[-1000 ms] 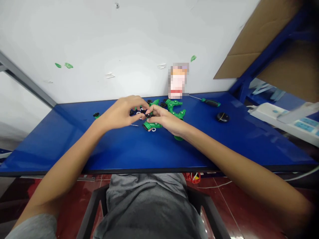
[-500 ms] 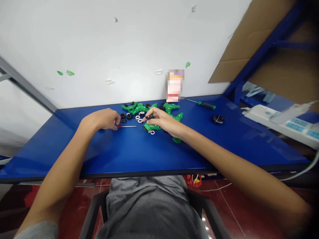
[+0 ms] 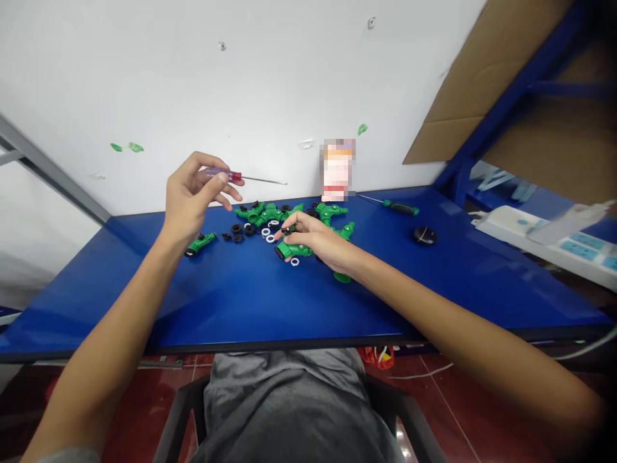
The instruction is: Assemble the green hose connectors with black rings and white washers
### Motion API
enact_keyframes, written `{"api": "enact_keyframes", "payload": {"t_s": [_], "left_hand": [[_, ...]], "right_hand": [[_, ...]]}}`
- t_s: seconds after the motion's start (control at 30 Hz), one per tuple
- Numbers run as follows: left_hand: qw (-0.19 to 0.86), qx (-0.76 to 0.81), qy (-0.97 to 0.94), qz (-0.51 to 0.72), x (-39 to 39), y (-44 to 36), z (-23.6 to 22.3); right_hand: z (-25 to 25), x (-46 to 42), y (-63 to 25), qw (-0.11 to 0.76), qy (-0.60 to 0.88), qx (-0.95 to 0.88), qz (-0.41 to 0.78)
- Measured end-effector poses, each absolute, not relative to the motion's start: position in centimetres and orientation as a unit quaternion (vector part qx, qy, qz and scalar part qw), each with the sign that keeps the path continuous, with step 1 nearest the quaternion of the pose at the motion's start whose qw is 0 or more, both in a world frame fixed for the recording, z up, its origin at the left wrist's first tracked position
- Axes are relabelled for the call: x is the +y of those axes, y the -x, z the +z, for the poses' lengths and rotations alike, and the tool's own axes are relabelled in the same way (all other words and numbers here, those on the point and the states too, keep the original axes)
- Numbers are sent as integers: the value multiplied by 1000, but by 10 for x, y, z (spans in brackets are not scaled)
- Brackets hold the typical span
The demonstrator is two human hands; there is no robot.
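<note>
My left hand is raised above the table, gripping a small screwdriver by its purple-and-red handle. The thin shaft points right, in front of the wall. Low over the table, my right hand pinches a small black plastic part between thumb and index finger. Right under that pinch is a green plastic pipe fitting with a black end; a fingertip shows below it, so the other fingers seem to touch it. A white ring lies just in front.
Several green fittings lie behind my right hand, beside black rings and white rings. Another green fitting is at the left. A green-handled screwdriver, a black round object and a power strip sit rightward.
My left hand has lifted the small screwdriver off the table and up, uncovering the green fitting at the left. My right hand stays nearly in place.
</note>
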State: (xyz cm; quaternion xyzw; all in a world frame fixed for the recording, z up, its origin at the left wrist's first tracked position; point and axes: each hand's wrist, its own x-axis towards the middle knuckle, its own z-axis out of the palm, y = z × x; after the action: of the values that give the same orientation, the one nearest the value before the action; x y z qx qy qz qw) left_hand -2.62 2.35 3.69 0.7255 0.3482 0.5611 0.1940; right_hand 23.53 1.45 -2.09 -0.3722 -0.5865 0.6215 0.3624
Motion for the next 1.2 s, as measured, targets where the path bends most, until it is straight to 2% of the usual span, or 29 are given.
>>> {"api": "enact_keyframes", "payload": {"t_s": [0.17, 0.37, 0.63, 1.2], "left_hand": [[168, 353, -702, 595, 12, 6, 32], [221, 343, -707, 578, 5, -7, 26], [241, 324, -731, 550, -3, -18, 20], [218, 331, -771, 498, -10, -13, 24]], "right_hand": [[-21, 14, -236, 363, 369, -589, 620], [-26, 17, -236, 364, 373, -597, 609], [-28, 15, -233, 364, 364, -609, 603], [-29, 15, -231, 359, 372, -615, 595]]}}
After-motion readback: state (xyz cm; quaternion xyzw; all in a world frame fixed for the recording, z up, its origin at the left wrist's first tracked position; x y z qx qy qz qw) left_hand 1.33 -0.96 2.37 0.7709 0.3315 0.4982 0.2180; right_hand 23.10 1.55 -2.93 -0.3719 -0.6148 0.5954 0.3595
